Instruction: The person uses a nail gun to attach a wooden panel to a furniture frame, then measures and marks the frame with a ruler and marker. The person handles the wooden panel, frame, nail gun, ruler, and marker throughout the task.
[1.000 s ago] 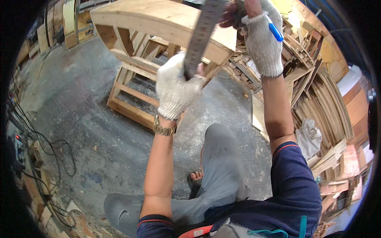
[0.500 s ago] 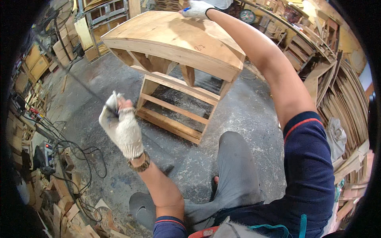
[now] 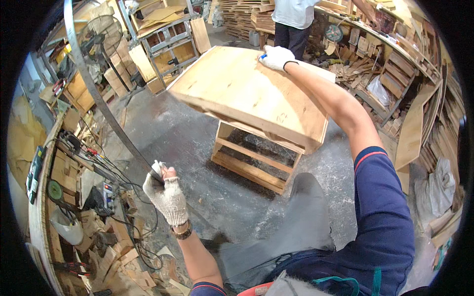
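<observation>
My left hand (image 3: 167, 200), in a white knitted glove with bare fingertips showing, is closed round a long, thin grey metal strip (image 3: 106, 106). The strip rises far up to the left, and its lower end passes behind the hand. My right hand (image 3: 278, 58), gloved too, rests on the far edge of a wooden cabinet frame (image 3: 237, 84). A small blue pen-like thing (image 3: 263, 56) sticks out between its fingers. The frame's broad plywood top has a handwritten mark near its right side. Beneath it are open slats (image 3: 252, 153) near the floor.
Another person (image 3: 294, 17) stands beyond the frame, by a cluttered workbench. To the left lie cables (image 3: 148, 212), wood scraps (image 3: 118, 237) and a fan (image 3: 104, 34). Plywood sheets (image 3: 419, 123) lean at the right. My knee (image 3: 306, 207) is close to the frame.
The view has shifted, so the frame sits lower and further right. The metal strip now shows sharply, rising from my left hand. My right hand stays on the frame's far edge.
</observation>
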Demonstrator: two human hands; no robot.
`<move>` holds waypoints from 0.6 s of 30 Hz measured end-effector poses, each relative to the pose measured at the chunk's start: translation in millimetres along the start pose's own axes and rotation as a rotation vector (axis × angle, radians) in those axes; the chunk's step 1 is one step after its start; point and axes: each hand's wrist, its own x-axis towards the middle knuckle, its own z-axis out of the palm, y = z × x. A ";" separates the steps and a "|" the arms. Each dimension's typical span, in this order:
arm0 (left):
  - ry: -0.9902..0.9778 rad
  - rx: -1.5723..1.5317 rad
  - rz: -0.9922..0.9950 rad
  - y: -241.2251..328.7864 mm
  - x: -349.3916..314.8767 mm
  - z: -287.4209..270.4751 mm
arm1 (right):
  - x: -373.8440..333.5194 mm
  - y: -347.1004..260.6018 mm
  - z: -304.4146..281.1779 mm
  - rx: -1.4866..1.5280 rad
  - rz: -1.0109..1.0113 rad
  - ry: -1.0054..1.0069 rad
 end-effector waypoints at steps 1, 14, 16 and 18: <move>0.027 -0.013 -0.047 -1.1 9.5 5.8 | -4.6 -7.2 -1.1 0.005 -0.030 0.014; -0.341 0.053 0.057 108.5 75.9 50.8 | -66.5 -143.1 -7.7 0.186 -0.389 -0.032; -0.395 0.078 0.016 123.0 86.0 52.5 | -78.2 -157.3 -9.2 0.226 -0.470 -0.069; -0.415 0.163 0.020 130.2 101.8 49.6 | -87.2 -175.7 -13.6 0.272 -0.562 -0.109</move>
